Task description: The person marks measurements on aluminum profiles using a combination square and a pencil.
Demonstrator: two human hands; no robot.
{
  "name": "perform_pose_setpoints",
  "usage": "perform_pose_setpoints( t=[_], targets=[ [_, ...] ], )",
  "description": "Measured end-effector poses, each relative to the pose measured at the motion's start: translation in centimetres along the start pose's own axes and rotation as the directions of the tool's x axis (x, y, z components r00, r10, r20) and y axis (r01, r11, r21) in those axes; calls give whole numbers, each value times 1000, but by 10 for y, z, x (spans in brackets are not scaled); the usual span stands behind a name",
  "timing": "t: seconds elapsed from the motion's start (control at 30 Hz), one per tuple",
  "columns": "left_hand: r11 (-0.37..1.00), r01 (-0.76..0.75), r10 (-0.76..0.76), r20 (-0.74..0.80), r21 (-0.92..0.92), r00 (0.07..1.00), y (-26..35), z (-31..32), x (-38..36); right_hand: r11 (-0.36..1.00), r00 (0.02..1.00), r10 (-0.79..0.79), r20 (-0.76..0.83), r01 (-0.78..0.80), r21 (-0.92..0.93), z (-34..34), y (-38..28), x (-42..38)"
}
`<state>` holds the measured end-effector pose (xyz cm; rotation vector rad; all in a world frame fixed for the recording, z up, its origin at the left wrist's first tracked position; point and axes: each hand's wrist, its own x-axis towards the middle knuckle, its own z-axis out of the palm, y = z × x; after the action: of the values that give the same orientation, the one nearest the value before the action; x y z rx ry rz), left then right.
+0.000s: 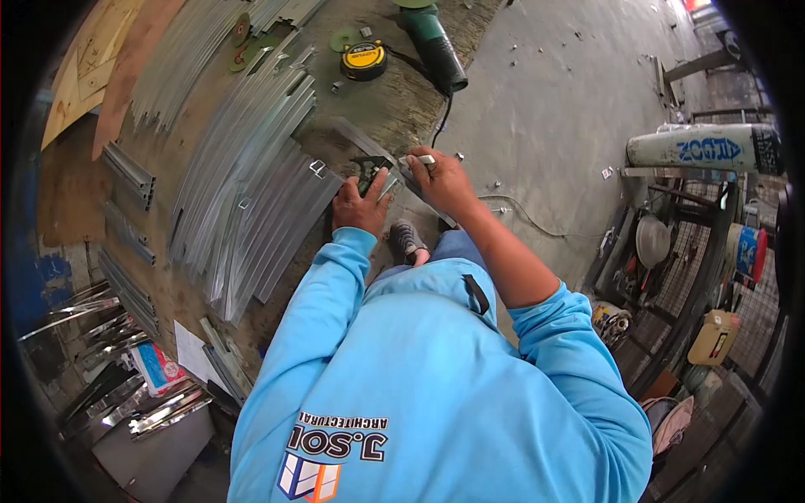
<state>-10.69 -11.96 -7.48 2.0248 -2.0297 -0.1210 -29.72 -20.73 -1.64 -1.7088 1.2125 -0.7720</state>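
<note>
My left hand (360,207) presses its fingers on a small black angled tool (369,167), holding it against a grey metal bar (359,138) at the table's edge. The tool's exact kind is hard to make out. Pinched in my right hand (444,186) is a white pen-like marker (426,159), just above the same bar. Left of my left hand lie many long metal profiles (251,168) side by side, with a short square tube piece (318,168) on top.
Beyond my hands are a yellow-black tape measure (364,60) and a green angle grinder (434,50) with its cord hanging down. Cutting discs (242,29) lie among the profiles. At right stand an argon cylinder (704,149) and a rack (671,285) of tools.
</note>
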Motion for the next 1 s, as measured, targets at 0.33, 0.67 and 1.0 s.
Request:
perform_pose_setpoints(
  t=[0.33, 0.67, 1.0],
  targets=[
    [1000, 2, -2, 7, 25, 1000, 0, 1, -3, 869, 967, 3, 255, 124, -480, 1, -16, 33],
    [992, -87, 74, -140, -92, 987, -19, 35, -3, 913, 914, 311, 259, -211, -350, 12, 66, -36],
    [996, -92, 90, -78, -21, 993, -25, -3, -31, 845, 923, 382, -50, -327, 423, -86, -54, -98]
  ],
)
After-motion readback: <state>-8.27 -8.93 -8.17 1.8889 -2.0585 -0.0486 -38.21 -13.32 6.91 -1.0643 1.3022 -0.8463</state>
